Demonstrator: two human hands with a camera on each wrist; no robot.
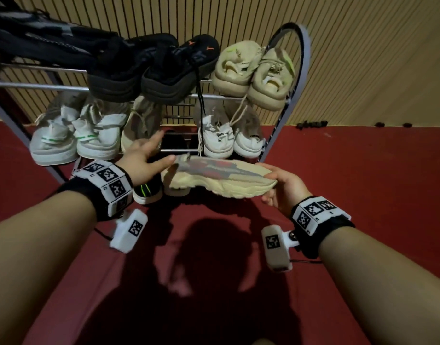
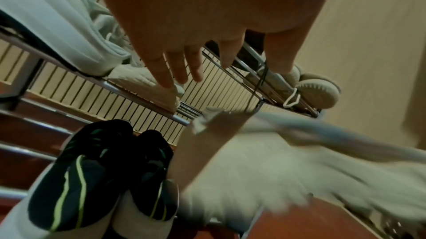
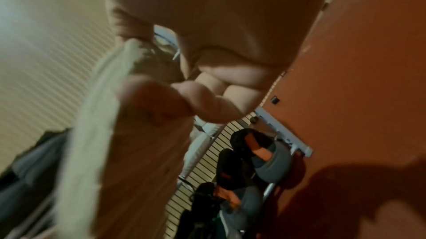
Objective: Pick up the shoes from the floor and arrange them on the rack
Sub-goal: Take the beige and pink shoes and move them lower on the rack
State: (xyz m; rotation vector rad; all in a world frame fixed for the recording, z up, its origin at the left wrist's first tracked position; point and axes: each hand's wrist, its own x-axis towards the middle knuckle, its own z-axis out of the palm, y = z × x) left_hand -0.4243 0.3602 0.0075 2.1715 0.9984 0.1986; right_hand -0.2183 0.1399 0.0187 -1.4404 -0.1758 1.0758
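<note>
Shoes fill a metal rack [image 1: 296, 78] across the upper half of the head view, against a ribbed wall [image 1: 363, 58] above red flooring [image 1: 363, 183]. Top tier: black pairs [image 1: 169, 70] at centre, a beige pair [image 1: 251, 75] at upper right. Middle tier: white pairs [image 1: 72, 138] at centre left and another white pair [image 1: 229, 138] at centre right. A dark shoe with green stripes [image 1: 146, 191] sits low, just below the left hand. At frame centre, a cream sneaker [image 1: 221, 178] with red and grey upper lies sideways, off the floor, before the lower tier. The right hand [image 1: 283, 188] grips its end, thumb on top and fingers curled beneath. The left hand [image 1: 144, 158] is spread, fingers straight, thumb tip at the sneaker's other end, gripping nothing.
</note>
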